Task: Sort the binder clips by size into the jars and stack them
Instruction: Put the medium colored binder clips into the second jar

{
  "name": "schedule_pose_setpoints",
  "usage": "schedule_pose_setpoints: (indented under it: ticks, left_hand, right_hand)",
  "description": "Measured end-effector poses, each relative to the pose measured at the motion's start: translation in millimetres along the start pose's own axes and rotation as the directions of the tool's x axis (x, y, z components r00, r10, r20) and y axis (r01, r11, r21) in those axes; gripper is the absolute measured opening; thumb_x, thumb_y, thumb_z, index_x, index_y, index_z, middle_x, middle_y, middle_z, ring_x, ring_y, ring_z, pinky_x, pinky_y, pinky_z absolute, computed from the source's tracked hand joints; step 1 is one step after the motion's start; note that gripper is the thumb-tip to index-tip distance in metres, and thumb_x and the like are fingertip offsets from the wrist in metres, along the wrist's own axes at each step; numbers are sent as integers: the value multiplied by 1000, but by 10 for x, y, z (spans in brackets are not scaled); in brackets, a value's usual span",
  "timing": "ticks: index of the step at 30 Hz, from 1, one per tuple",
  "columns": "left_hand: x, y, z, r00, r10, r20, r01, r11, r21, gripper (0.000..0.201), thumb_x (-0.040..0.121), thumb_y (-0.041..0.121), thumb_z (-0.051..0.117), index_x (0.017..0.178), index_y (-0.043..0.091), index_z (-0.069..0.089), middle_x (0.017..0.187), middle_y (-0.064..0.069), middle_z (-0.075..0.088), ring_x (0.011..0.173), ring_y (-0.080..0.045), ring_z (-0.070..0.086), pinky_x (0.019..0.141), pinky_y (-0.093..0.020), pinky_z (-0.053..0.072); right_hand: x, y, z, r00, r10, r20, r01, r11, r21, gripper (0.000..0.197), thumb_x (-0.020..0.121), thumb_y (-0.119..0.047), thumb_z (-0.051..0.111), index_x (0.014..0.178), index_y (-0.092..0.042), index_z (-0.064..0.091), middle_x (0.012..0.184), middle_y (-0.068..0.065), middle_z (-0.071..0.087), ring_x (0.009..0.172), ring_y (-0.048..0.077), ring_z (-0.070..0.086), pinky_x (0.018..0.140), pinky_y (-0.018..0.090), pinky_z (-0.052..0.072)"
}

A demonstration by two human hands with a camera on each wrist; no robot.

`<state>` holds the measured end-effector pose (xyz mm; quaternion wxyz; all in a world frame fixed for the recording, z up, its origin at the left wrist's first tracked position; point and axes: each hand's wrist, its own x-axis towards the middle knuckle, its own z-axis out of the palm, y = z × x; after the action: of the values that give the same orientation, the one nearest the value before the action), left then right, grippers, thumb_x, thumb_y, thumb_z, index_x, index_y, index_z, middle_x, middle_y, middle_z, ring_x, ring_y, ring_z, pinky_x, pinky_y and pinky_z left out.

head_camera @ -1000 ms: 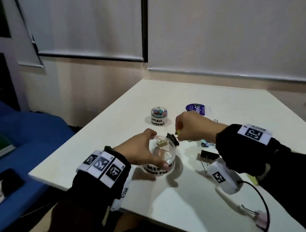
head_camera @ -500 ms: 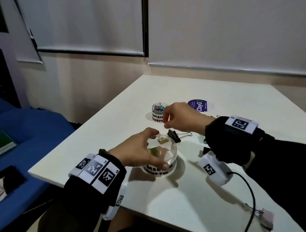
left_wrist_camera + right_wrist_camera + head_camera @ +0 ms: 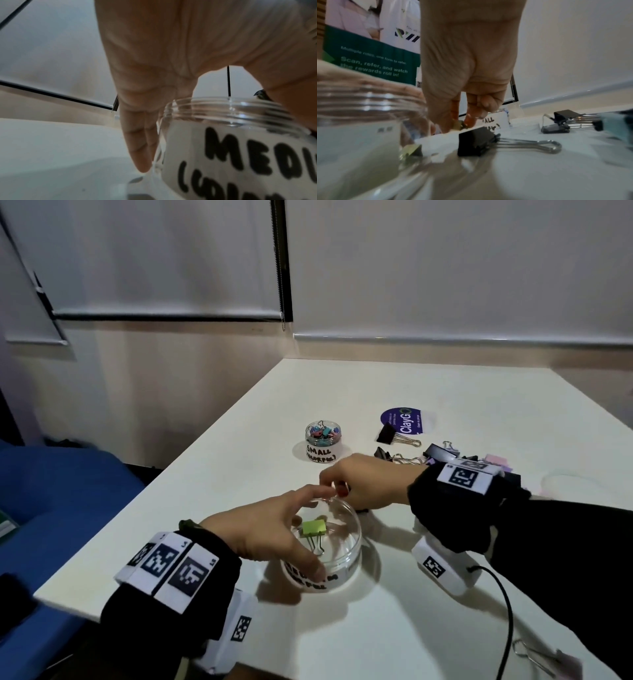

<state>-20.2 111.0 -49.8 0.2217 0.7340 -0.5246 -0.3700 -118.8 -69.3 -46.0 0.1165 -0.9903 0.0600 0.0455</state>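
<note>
A: What is the left hand (image 3: 263,534) doing?
B: It grips the medium jar (image 3: 337,556) near the front of the table (image 3: 394,628), fingers curled round the far rim and the thumb against the near wall. The jar stands upright with its label toward the person.
A: Anything inside it?
B: A green clip (image 3: 313,528) lies on the bottom, its wire handles pointing toward the person.
A: And the right hand (image 3: 368,482)?
B: It hangs just beyond the jar's far rim, thumb and fingertips pinched on a small brassy piece (image 3: 459,125); what it is I cannot tell.
A: Where are the other clips?
B: A black clip (image 3: 476,140) lies on the table just right of the jar, below that hand. More clips (image 3: 442,455) lie scattered farther right, one black one (image 3: 388,433) beside a blue round lid (image 3: 406,421).
A: The other jar?
B: The small jar (image 3: 322,440) stands farther back, holding coloured clips.
</note>
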Motion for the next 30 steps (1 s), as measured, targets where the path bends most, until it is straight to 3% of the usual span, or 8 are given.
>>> schedule_pose_setpoints:
  ticks: [2, 5, 9, 12, 16, 22, 26, 30]
  left_hand:
    - [15, -6, 12, 1000, 2, -6, -2, 1000, -25, 106, 49, 34, 87, 137, 53, 31, 137, 17, 43, 122, -8, 48, 102, -31, 44]
    - [61, -2, 38, 999, -10, -44, 8, 999, -39, 111, 47, 36, 88, 140, 47, 27, 139, 15, 41, 124, -11, 47, 102, -30, 44]
    - [117, 14, 64, 996, -20, -85, 15, 998, -58, 117, 40, 43, 90, 141, 33, 31, 138, 19, 43, 123, -9, 49, 103, -32, 45]
    - [152, -25, 71, 996, -15, -90, 8, 997, -79, 113, 35, 49, 92, 135, 33, 40, 135, 20, 48, 123, -8, 50, 104, -34, 45]
    - [182, -69, 97, 993, 21, -114, -31, 996, -81, 98, 35, 47, 93, 122, 33, 50, 122, 20, 57, 120, -10, 53, 104, -36, 44]
    - [198, -94, 107, 995, 46, -89, -52, 996, -70, 95, 38, 47, 94, 121, 35, 50, 120, 20, 61, 119, -9, 55, 103, -38, 45]
    - [194, -95, 105, 995, 56, -80, -62, 995, -80, 97, 38, 44, 93, 124, 36, 48, 121, 26, 58, 120, -8, 54, 103, -35, 45]
    - [188, -77, 110, 996, 46, -70, -50, 997, -62, 108, 36, 49, 91, 132, 35, 42, 132, 19, 50, 123, -8, 50, 104, -35, 45]
  right_hand:
    - [-51, 71, -62, 988, 77, -132, -57, 987, 150, 5, 87, -24, 61, 90, -27, 60, 78, -8, 59, 63, 3, 50, 57, 20, 37]
    - [-152, 121, -233, 941, 195, -277, -76, 918, 388, 18, 90, -10, 48, 100, -17, 62, 75, -4, 58, 61, 6, 48, 57, 18, 39]
    - [-393, -34, -518, 995, 81, -53, -35, 810, 585, 16, 94, -2, 52, 107, -9, 57, 78, 4, 63, 62, 14, 54, 50, 21, 42]
    - [-482, -297, -499, 994, -28, 110, -10, 942, 335, 13, 92, -10, 58, 104, -14, 58, 84, 3, 68, 66, 13, 60, 55, 24, 47]
    - [-385, -566, -170, 994, -98, 48, 105, 979, -177, 17, 89, -14, 57, 105, -13, 63, 83, -1, 62, 71, 17, 51, 55, 24, 36]
    - [-344, -673, -105, 1000, 2, 1, -2, 937, -349, 19, 85, -12, 58, 103, -12, 63, 67, -3, 39, 68, 21, 44, 48, 27, 30]
    - [-401, -701, -95, 999, -50, -19, 35, 884, -466, 4, 83, -13, 59, 85, -13, 56, 85, 4, 57, 77, 27, 57, 58, 30, 35]
    - [-468, -579, -215, 987, -28, -157, -29, 938, -346, 18, 86, -16, 56, 99, -21, 66, 94, -1, 65, 90, 23, 62, 61, 28, 37]
